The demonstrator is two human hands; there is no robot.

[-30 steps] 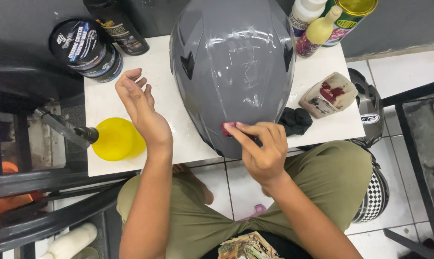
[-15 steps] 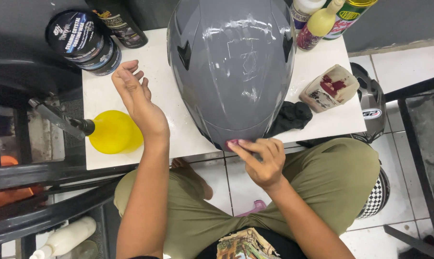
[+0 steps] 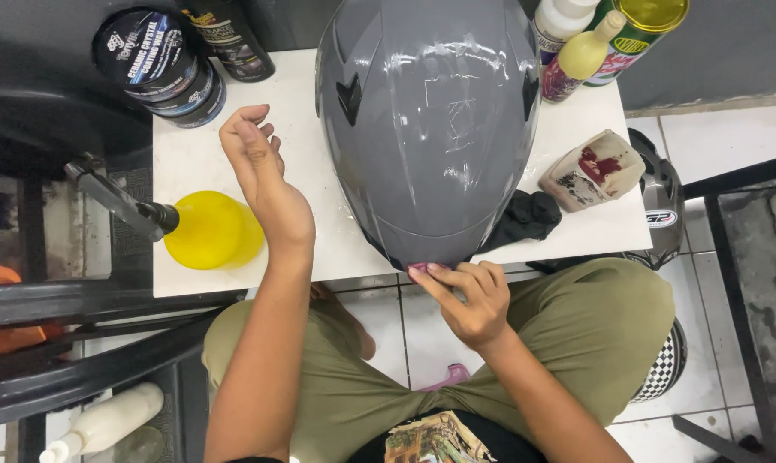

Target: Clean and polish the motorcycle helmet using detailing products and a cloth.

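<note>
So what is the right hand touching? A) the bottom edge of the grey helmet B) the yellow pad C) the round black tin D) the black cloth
A: the right hand presses a small pink thing against the bottom edge of the grey helmet, while the yellow pad, black cloth and round black tin lie apart from it.

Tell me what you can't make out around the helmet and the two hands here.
Head view, the only one:
- Grey helmet: top cut off by the upper edge; front rim hidden by the right hand.
- Small pink thing pinched in the right fingers: mostly covered, kind unclear.
- Left hand: raised over the white table, palm side hidden.
- Yellow can: cut off by the upper edge.
</note>
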